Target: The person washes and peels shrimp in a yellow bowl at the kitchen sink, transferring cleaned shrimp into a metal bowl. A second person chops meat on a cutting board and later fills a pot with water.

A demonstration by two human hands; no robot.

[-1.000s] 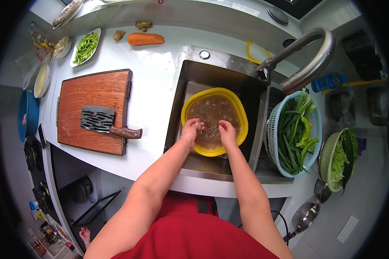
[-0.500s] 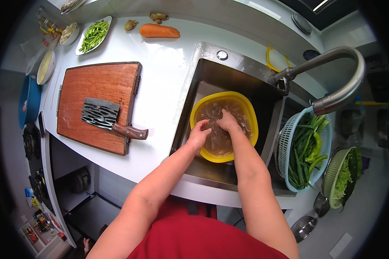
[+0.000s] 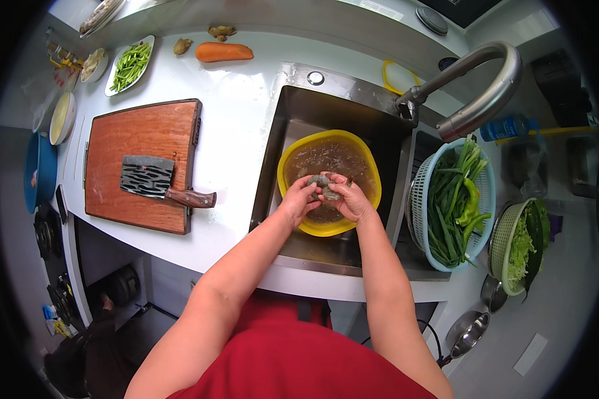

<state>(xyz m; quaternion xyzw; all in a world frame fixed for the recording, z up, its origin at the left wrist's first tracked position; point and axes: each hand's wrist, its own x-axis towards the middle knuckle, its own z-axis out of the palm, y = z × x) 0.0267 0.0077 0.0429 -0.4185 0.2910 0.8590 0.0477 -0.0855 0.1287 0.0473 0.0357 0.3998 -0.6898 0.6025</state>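
Both my hands meet over the near part of a yellow basin (image 3: 375, 174) standing in the steel sink (image 3: 347, 85). Between them is a grey, curled raw shrimp (image 3: 327, 189); whether it is one or more I cannot tell. My left hand (image 3: 301, 201) pinches it from the left with thumb and fingertips. From the other side, my right hand (image 3: 354, 201) closes round it, its fingers curled over the top. Cloudy brownish water (image 3: 336, 151) fills the basin below, and what lies in it is unclear.
A cleaver (image 3: 150, 178) lies on a wooden cutting board (image 3: 113, 133) at left, its handle over the right edge. The faucet (image 3: 506, 73) arches at the sink's right. A blue basket (image 3: 489, 206) holds scallions and green peppers. A carrot (image 3: 223, 52) lies behind.
My right hand has come up out of the water and met my left hand, with a shrimp now between them. The view has shifted slightly. A dark-clothed person shows at lower left.
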